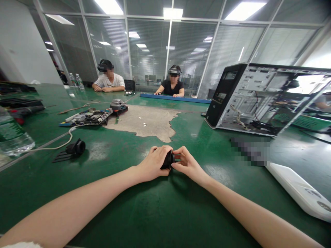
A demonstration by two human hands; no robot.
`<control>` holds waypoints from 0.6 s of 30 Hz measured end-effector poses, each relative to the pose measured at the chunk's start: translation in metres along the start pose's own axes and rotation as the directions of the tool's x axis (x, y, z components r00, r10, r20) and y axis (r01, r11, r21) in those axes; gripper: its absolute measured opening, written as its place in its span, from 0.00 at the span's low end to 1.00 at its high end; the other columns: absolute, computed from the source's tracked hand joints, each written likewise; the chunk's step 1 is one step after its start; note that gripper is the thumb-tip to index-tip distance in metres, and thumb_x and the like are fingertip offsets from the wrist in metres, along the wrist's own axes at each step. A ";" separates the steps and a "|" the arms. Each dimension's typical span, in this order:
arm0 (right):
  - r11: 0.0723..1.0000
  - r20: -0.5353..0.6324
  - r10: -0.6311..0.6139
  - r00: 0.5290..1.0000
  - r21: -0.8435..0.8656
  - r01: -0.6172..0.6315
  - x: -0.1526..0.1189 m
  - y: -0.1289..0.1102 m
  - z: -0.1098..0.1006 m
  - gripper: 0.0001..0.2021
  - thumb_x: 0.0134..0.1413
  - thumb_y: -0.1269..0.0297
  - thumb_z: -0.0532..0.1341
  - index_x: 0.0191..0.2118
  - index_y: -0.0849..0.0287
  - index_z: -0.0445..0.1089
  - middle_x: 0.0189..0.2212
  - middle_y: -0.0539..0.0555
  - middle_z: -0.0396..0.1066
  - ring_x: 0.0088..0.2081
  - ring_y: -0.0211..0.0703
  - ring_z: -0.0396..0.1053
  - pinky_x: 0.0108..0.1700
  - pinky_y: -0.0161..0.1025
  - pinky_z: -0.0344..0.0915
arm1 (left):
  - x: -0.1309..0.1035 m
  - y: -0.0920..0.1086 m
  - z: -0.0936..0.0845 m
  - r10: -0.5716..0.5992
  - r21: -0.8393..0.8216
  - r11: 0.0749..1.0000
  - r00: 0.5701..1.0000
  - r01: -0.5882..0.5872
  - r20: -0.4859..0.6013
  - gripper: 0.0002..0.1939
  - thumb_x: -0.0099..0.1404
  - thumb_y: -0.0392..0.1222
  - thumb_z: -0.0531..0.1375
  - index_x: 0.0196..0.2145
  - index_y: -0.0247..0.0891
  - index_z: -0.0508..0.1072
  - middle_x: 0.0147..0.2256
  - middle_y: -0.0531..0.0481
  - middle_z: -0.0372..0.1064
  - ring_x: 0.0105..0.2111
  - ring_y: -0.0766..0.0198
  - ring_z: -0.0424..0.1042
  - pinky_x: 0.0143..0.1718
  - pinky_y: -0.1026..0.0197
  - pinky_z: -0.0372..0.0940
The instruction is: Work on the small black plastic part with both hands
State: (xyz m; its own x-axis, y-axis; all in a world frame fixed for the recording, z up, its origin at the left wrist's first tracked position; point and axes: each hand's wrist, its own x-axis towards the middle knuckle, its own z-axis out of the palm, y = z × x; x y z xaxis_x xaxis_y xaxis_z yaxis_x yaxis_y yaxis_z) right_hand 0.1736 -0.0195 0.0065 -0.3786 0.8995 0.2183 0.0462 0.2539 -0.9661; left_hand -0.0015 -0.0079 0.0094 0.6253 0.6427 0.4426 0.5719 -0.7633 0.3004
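Observation:
My left hand [154, 162] is wrapped around a small black round part [168, 161], just above the green table [144, 213]. The fingertips of my right hand [186, 164] pinch the right end of that same part. Its exact kind cannot be made out, since my fingers cover most of it. To the left on the table lies another black piece [75, 148], with a round end and a flat slatted end.
A circuit board [89, 117] with cables lies beyond at left, near a water bottle [15, 134]. An open computer case [248, 100] and a white phone-like slab [297, 187] are at right. Two people sit across the table, by a blue bar [176, 98].

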 end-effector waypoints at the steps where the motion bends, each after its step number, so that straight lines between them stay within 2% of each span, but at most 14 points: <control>1: 1.000 -0.007 0.004 1.000 0.003 -0.004 0.000 0.000 0.000 0.13 0.45 0.63 0.62 0.34 0.55 0.56 0.35 0.50 0.63 0.40 0.39 0.64 0.36 0.36 0.64 | 0.000 0.000 0.000 0.000 0.002 1.000 1.000 0.000 -0.001 0.30 0.50 0.37 0.58 0.49 0.41 0.51 0.48 0.46 0.60 0.47 0.56 0.61 0.48 0.52 0.50; 6: 1.000 -0.030 -0.005 1.000 -0.022 0.004 0.002 0.005 -0.001 0.11 0.47 0.60 0.60 0.34 0.56 0.57 0.34 0.49 0.63 0.38 0.38 0.65 0.37 0.36 0.63 | 0.000 -0.001 0.002 -0.003 0.003 1.000 1.000 0.003 -0.010 0.30 0.50 0.37 0.58 0.49 0.40 0.51 0.48 0.46 0.60 0.47 0.56 0.60 0.48 0.52 0.50; 13: 0.998 -0.013 0.001 1.000 -0.060 -0.002 0.003 0.009 -0.002 0.13 0.49 0.61 0.59 0.40 0.56 0.58 0.37 0.52 0.63 0.41 0.39 0.64 0.43 0.40 0.64 | 0.001 -0.001 0.001 0.001 -0.004 1.000 1.000 -0.001 -0.010 0.29 0.50 0.36 0.58 0.49 0.41 0.51 0.47 0.47 0.60 0.47 0.57 0.60 0.48 0.53 0.50; 18: 0.997 0.019 -0.047 0.999 -0.061 0.048 0.001 0.006 -0.001 0.13 0.46 0.64 0.61 0.36 0.55 0.57 0.37 0.50 0.62 0.43 0.41 0.63 0.36 0.36 0.65 | 0.000 -0.001 0.001 -0.002 -0.006 1.000 1.000 0.002 -0.001 0.29 0.49 0.36 0.58 0.49 0.41 0.51 0.47 0.47 0.60 0.48 0.56 0.60 0.48 0.52 0.50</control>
State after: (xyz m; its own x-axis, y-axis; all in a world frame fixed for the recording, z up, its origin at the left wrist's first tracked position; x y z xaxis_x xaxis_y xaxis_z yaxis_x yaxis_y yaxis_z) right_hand 0.1745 -0.0173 0.0014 -0.3975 0.8799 0.2604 0.0846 0.3177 -0.9444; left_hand -0.0012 -0.0070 0.0086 0.6234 0.6443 0.4429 0.5702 -0.7622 0.3063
